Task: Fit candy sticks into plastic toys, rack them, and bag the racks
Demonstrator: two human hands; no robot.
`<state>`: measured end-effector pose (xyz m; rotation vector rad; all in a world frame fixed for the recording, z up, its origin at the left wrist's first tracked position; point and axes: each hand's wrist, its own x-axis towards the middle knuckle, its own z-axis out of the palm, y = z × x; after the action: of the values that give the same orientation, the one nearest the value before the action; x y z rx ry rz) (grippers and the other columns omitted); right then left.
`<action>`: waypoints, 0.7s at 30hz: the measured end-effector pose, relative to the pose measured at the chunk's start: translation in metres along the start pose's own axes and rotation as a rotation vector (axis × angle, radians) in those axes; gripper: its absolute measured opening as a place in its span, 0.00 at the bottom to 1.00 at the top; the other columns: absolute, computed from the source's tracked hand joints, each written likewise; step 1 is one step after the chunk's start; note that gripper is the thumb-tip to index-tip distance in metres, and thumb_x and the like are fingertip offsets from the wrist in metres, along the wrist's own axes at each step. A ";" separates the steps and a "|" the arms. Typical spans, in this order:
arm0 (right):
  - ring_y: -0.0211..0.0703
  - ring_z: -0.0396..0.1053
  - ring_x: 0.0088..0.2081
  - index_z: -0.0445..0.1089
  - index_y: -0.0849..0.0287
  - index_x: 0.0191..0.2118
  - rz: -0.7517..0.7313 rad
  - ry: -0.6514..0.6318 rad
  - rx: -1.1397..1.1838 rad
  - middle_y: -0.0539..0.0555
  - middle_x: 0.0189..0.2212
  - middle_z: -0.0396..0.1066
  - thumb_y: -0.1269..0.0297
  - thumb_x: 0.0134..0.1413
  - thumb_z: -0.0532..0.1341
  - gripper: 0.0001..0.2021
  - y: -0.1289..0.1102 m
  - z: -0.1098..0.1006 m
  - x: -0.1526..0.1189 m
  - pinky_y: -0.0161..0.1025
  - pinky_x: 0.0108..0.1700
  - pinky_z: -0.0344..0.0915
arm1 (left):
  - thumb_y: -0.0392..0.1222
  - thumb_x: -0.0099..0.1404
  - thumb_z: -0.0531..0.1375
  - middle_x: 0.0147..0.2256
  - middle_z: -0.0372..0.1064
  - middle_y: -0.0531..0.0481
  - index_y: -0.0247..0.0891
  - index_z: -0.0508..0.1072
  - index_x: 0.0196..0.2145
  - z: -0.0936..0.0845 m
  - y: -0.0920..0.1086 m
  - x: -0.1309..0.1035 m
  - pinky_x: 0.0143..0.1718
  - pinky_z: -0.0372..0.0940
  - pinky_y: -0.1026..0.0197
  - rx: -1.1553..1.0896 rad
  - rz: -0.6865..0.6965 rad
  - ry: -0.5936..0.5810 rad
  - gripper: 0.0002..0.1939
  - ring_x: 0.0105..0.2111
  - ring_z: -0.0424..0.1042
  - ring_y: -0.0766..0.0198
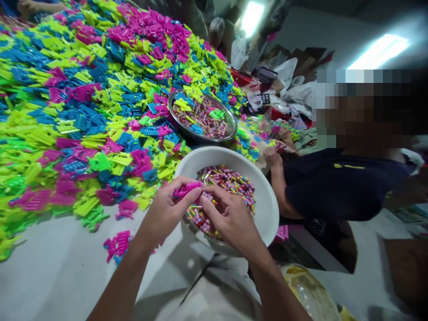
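My left hand [167, 209] is closed around a pink plastic piece [187, 189], thumb on top. Fingers of my right hand [230, 216] are pinched together at the right end of that piece; whether they also hold something small is hidden. Both hands are over a white bowl [267, 214], near its front left. Inside the bowl are many small tubes [240, 185] with multicoloured patterns. A few loose pink pieces [118, 245] lie on the pale surface left of my left forearm.
A large heap of pink, blue, yellow and green slotted plastic pieces [83, 116] fills the left and back. Behind the white bowl, a metal bowl [230, 133] holds more small tubes. A person in a dark shirt [334, 187] sits close on the right. Bags and boxes are piled behind.
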<state>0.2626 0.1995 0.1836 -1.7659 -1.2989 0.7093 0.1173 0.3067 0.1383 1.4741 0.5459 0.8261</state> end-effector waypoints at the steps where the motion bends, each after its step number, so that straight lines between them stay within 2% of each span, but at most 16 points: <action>1: 0.37 0.71 0.20 0.79 0.56 0.51 0.000 -0.015 -0.008 0.47 0.25 0.76 0.59 0.73 0.60 0.12 -0.001 -0.001 0.000 0.33 0.24 0.63 | 0.50 0.77 0.66 0.43 0.77 0.50 0.43 0.81 0.46 -0.002 0.000 0.001 0.50 0.72 0.61 0.039 0.018 -0.028 0.09 0.46 0.78 0.62; 4: 0.37 0.71 0.21 0.80 0.56 0.51 -0.015 -0.022 -0.073 0.47 0.25 0.77 0.63 0.73 0.60 0.11 -0.001 -0.002 -0.001 0.33 0.26 0.61 | 0.49 0.77 0.65 0.46 0.77 0.49 0.43 0.82 0.45 -0.004 -0.001 0.003 0.54 0.70 0.58 0.096 0.087 -0.077 0.09 0.49 0.76 0.59; 8: 0.42 0.74 0.29 0.79 0.57 0.51 -0.067 0.021 -0.274 0.51 0.32 0.80 0.64 0.74 0.58 0.11 0.002 -0.004 -0.002 0.36 0.32 0.60 | 0.47 0.77 0.65 0.49 0.77 0.46 0.43 0.83 0.47 0.001 0.000 0.002 0.56 0.70 0.57 0.093 0.108 -0.096 0.09 0.51 0.76 0.58; 11: 0.44 0.76 0.32 0.74 0.57 0.55 -0.054 -0.004 -0.261 0.53 0.36 0.81 0.63 0.76 0.58 0.11 0.002 -0.008 -0.004 0.37 0.35 0.62 | 0.45 0.77 0.65 0.50 0.78 0.44 0.43 0.85 0.48 0.001 -0.001 0.001 0.57 0.71 0.56 0.075 0.173 -0.088 0.09 0.53 0.77 0.57; 16: 0.41 0.73 0.30 0.71 0.55 0.51 -0.052 -0.195 -0.065 0.49 0.34 0.78 0.56 0.78 0.59 0.10 -0.002 -0.029 -0.002 0.36 0.34 0.63 | 0.46 0.76 0.67 0.54 0.75 0.42 0.46 0.87 0.48 -0.004 -0.001 -0.001 0.53 0.73 0.59 0.116 0.218 -0.119 0.08 0.58 0.76 0.55; 19: 0.39 0.70 0.31 0.73 0.55 0.47 -0.099 -0.280 -0.091 0.48 0.33 0.76 0.57 0.78 0.60 0.08 -0.001 -0.041 0.004 0.34 0.34 0.62 | 0.46 0.75 0.67 0.54 0.77 0.43 0.45 0.86 0.47 -0.006 0.001 -0.001 0.57 0.72 0.59 0.104 0.197 -0.145 0.08 0.57 0.77 0.56; 21: 0.38 0.70 0.32 0.75 0.55 0.45 -0.134 -0.319 -0.101 0.47 0.33 0.76 0.57 0.76 0.63 0.08 0.002 -0.044 0.006 0.34 0.35 0.62 | 0.46 0.75 0.67 0.52 0.79 0.43 0.45 0.86 0.48 -0.011 0.004 -0.001 0.60 0.72 0.57 0.095 0.176 -0.218 0.08 0.56 0.78 0.56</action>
<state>0.3017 0.1928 0.2046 -1.6714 -1.6765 0.8881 0.1075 0.3127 0.1413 1.6934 0.2982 0.7719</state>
